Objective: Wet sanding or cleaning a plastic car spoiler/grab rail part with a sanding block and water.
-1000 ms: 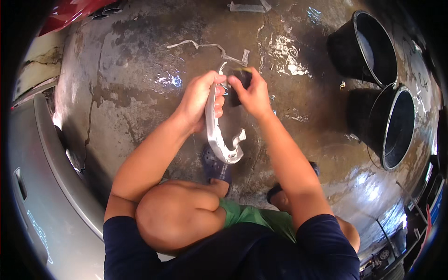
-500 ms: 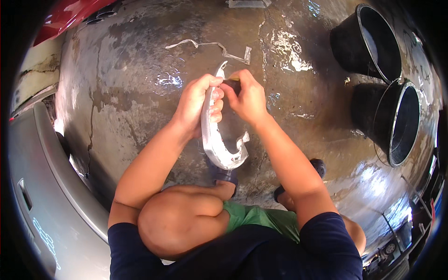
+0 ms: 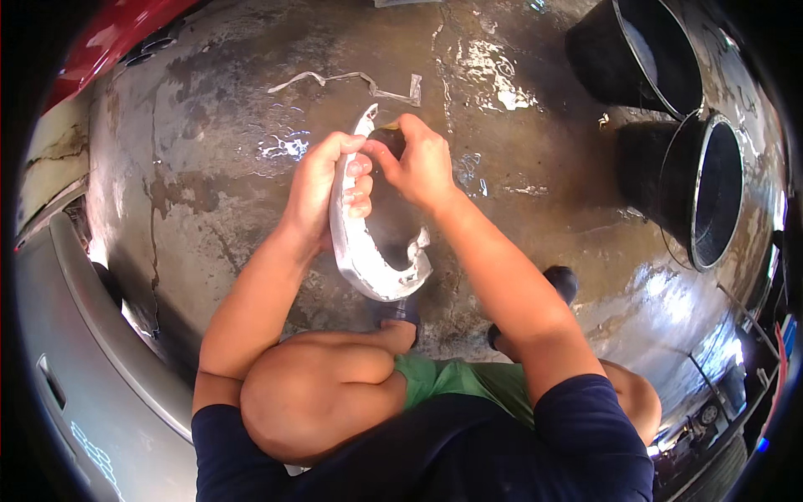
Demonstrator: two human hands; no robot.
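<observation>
My left hand [image 3: 322,180] is wrapped round the upper part of a silver-white, J-shaped curved trim piece [image 3: 368,266]. Its hooked lower end curls to the right above my left foot, and its narrow tip sticks up past my thumb. Close beside that tip, my right hand [image 3: 421,167] pinches a small dark pad with a yellowish edge [image 3: 391,126]. Fingers hide most of the pad, and I cannot tell whether it touches the trim.
A thin bent strip [image 3: 347,77] lies on the wet concrete floor [image 3: 226,125] beyond my hands. Two black buckets [image 3: 606,58] [image 3: 652,167] stand at the right. A grey car panel [image 3: 117,360] is close on my left, with a red panel [image 3: 125,33] at the far left.
The whole scene has slid left in the picture as the view turned. My right hand has shifted slightly up along the trim toward its tip; my left hand keeps its hold.
</observation>
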